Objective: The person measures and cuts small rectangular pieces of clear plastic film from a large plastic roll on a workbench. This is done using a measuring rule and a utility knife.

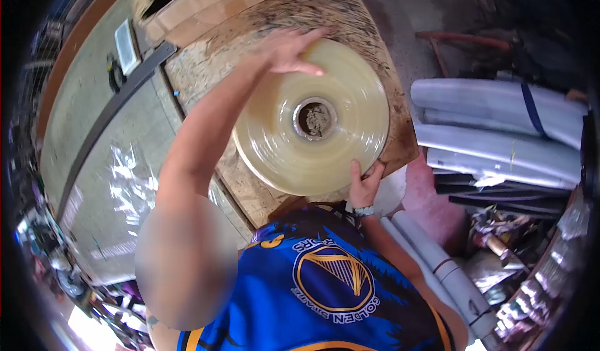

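A large roll of clear yellowish plastic film point(359, 113) lies flat on a worn wooden board, with its hollow core facing up. At the roll's far edge, my left hand point(289, 51) rests on top with its fingers spread apart. Low on the right side, my right hand point(365, 185) grips the near rim, thumb over the top face and fingers at the outer edge. A band circles the right wrist.
Wrapped grey rolls point(494, 104) are stacked at the right, with longer grey tubes point(437, 263) below. A cardboard box point(206, 10) stands at the far edge. On the left are a glossy table surface point(140, 132), a dark curved strip point(103, 113) and pliers point(114, 73).
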Tool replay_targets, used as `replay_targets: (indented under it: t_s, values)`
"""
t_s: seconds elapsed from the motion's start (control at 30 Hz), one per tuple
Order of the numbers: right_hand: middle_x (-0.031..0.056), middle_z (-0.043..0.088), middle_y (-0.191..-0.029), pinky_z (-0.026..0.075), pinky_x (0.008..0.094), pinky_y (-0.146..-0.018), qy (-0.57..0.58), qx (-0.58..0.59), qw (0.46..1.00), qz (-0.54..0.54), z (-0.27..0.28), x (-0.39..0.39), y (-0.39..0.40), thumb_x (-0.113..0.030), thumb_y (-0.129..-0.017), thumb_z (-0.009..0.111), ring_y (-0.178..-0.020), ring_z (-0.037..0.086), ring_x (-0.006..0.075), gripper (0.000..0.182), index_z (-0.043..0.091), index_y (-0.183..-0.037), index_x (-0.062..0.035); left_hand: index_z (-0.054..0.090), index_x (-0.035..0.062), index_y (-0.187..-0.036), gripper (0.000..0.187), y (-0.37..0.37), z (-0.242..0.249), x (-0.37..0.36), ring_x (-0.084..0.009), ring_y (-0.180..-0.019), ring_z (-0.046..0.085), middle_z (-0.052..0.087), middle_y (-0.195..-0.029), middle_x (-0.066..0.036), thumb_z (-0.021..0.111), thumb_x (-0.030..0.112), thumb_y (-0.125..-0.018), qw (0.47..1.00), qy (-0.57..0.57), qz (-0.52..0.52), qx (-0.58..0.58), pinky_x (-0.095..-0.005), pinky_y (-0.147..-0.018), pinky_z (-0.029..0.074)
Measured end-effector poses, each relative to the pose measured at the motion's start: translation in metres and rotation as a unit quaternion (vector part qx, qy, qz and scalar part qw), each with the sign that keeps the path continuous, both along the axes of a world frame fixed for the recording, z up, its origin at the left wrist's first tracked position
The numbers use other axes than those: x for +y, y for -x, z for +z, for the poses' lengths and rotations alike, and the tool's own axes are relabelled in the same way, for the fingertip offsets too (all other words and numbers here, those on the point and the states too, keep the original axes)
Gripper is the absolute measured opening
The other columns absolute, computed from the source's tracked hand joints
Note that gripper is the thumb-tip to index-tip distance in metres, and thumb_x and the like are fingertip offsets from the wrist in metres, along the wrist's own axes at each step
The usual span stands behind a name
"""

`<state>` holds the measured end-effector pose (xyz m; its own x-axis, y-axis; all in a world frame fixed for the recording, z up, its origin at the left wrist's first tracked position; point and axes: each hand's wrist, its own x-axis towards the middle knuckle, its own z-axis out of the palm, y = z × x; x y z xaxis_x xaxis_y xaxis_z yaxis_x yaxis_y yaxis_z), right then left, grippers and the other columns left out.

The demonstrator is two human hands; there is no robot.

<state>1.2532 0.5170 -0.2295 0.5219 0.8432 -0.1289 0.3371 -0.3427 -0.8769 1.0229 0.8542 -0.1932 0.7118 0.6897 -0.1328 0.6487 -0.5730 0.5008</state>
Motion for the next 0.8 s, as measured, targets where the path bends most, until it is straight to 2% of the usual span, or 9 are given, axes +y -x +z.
replay_targets:
  t_s: [0.07,0.17,0.2,0.4,0.47,0.57,0.67,0.77,0.8]
  values:
    - [0.0187,0.056,-0.117,0.045,0.0404,-0.094,-0.005,0.029,0.999,-0.014,0.008,-0.004,0.013,-0.032,-0.093,0.073,-0.106,0.056,0.0276,0.055,0.046,-0.124,0.0047,0.049,0.0160,-0.146,0.106,-0.019,0.025,0.006,-0.0429,-0.117,0.061,0.065,-0.125,-0.022,0.066,0.084,-0.067,0.994,0.056,-0.022,0.096,-0.0529,-0.099,0.048]
    - [0.0189,0.055,-0.117,0.045,0.0398,-0.094,-0.020,0.032,0.999,-0.019,0.000,-0.008,0.019,-0.035,-0.093,0.073,-0.107,0.055,0.0265,0.060,0.044,-0.125,0.0060,0.051,0.0121,-0.143,0.109,-0.012,0.003,-0.007,-0.0388,-0.120,0.061,0.066,-0.124,-0.019,0.069,0.084,-0.064,0.996,0.029,0.073,0.049,-0.0524,-0.101,0.048]
    - [0.0195,0.055,-0.118,0.045,0.0404,-0.095,-0.014,0.022,1.000,-0.013,-0.007,-0.011,0.013,-0.036,-0.092,0.074,-0.107,0.055,0.0273,0.061,0.044,-0.124,0.0061,0.051,0.0107,-0.143,0.108,-0.005,-0.018,-0.021,-0.0386,-0.126,0.057,0.062,-0.132,-0.021,0.070,0.083,-0.065,0.989,-0.071,0.129,-0.021,-0.0510,-0.102,0.048]
    - [0.0236,0.054,-0.116,0.043,0.0465,-0.097,-0.008,-0.071,0.997,-0.007,-0.028,-0.016,-0.001,-0.041,-0.090,0.075,-0.109,0.054,0.0344,0.066,0.046,-0.123,0.0076,0.057,0.0044,-0.137,0.101,0.127,0.000,-0.151,-0.0427,-0.121,0.057,0.061,-0.128,-0.026,0.082,0.069,-0.064,0.963,0.095,0.247,-0.053,-0.0500,-0.104,0.045]
    - [0.0243,0.054,-0.114,0.042,0.0482,-0.098,-0.006,-0.103,0.995,-0.005,-0.026,-0.016,-0.001,-0.043,-0.089,0.075,-0.111,0.052,0.0365,0.066,0.047,-0.122,0.0078,0.060,0.0039,-0.134,0.095,0.154,-0.001,-0.209,-0.0400,-0.115,0.062,0.064,-0.122,-0.024,0.088,0.059,-0.062,0.934,0.165,0.276,-0.157,-0.0469,-0.100,0.048]
    - [0.0246,0.053,-0.112,0.041,0.0493,-0.098,-0.015,-0.123,0.992,0.006,-0.021,-0.014,0.002,-0.044,-0.089,0.074,-0.113,0.050,0.0381,0.065,0.049,-0.118,0.0081,0.067,0.0116,-0.123,0.058,0.161,0.000,-0.257,-0.0359,-0.106,0.066,0.070,-0.112,-0.015,0.084,0.039,-0.075,0.957,0.128,0.245,-0.090,-0.0443,-0.092,0.052]
    - [0.0266,0.057,-0.112,0.044,0.0474,-0.096,-0.044,-0.128,0.991,0.019,-0.047,-0.012,-0.011,-0.042,-0.088,0.076,-0.108,0.056,0.0373,0.061,0.052,-0.113,0.0080,0.069,0.0093,-0.094,0.014,0.158,-0.023,-0.281,-0.0369,-0.095,0.068,0.073,-0.094,-0.013,0.066,0.015,-0.082,0.947,0.066,0.314,-0.004,-0.0472,-0.086,0.054]
    - [0.0237,0.064,-0.108,0.049,0.0426,-0.090,-0.029,-0.003,0.998,0.060,-0.035,-0.003,-0.023,-0.038,-0.087,0.078,-0.100,0.062,0.0325,0.056,0.057,-0.111,0.0074,0.068,0.0109,-0.092,0.016,0.191,-0.004,-0.291,-0.0376,-0.090,0.069,0.072,-0.090,-0.015,0.065,0.011,-0.077,0.934,-0.041,0.352,-0.041,-0.0478,-0.078,0.055]
    - [0.0221,0.065,-0.107,0.050,0.0408,-0.089,0.056,-0.049,0.990,0.120,-0.015,0.000,-0.029,-0.036,-0.087,0.078,-0.098,0.063,0.0308,0.053,0.059,-0.111,0.0072,0.068,0.0112,-0.091,0.015,0.213,0.007,-0.294,-0.0376,-0.089,0.068,0.071,-0.089,-0.015,0.066,0.011,-0.076,0.925,-0.067,0.373,-0.020,-0.0477,-0.077,0.055]
